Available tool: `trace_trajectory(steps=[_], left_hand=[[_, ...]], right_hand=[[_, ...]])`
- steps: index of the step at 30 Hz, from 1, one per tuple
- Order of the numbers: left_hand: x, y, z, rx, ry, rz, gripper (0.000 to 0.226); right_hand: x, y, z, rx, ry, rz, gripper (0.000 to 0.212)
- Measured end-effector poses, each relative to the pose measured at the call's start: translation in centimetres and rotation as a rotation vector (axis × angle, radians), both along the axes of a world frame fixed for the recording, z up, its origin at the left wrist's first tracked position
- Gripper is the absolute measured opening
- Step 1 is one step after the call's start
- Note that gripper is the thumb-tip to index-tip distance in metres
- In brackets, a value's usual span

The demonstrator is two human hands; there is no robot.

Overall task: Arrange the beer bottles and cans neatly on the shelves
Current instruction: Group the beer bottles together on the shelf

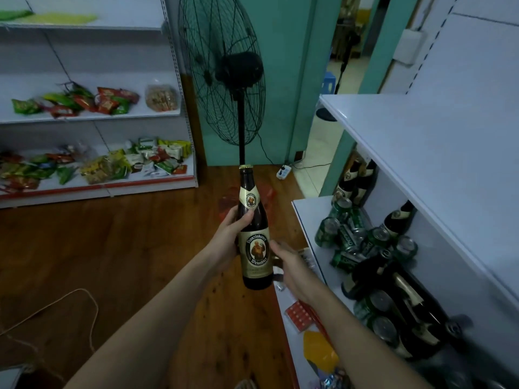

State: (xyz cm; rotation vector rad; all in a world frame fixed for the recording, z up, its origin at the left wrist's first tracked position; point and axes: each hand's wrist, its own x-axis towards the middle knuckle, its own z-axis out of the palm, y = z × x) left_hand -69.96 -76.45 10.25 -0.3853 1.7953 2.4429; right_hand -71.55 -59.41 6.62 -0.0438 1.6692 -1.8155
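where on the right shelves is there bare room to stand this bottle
The upper shelf on the right is bare along its whole visible top. The lower shelf is free only along its front edge; behind that, cans and bottles crowd it.

Small shop: white retail shelves (393,130), snack packets (106,102) on display, beer cans (348,237) and bottles (398,217) stocked

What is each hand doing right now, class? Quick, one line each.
Left hand: grips the beer bottle around its shoulder, holding it upright.
Right hand: beside the bottle's lower label; whether it grips the bottle cannot be told.
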Motion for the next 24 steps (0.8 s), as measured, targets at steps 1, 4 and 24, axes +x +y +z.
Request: trace_trajectory(steps=[1, 4, 24], left_hand=[[-0.8, -0.9, 0.0, 0.012, -0.006, 0.010, 0.055], [-3.1, -3.0, 0.0, 0.025, -0.044, 0.054, 0.067], [-28.8, -10.7, -1.3, -0.403, -0.108, -0.469, 0.062]], right_hand=[[-1.2, -0.7, 0.3, 0.024, 0.019, -0.014, 0.029], [-4.9, -2.6, 2.1, 0.092, 0.110, -0.050, 0.020], [-29.7, -9.9, 2.7, 0.253, 0.433, -0.091, 0.007]])
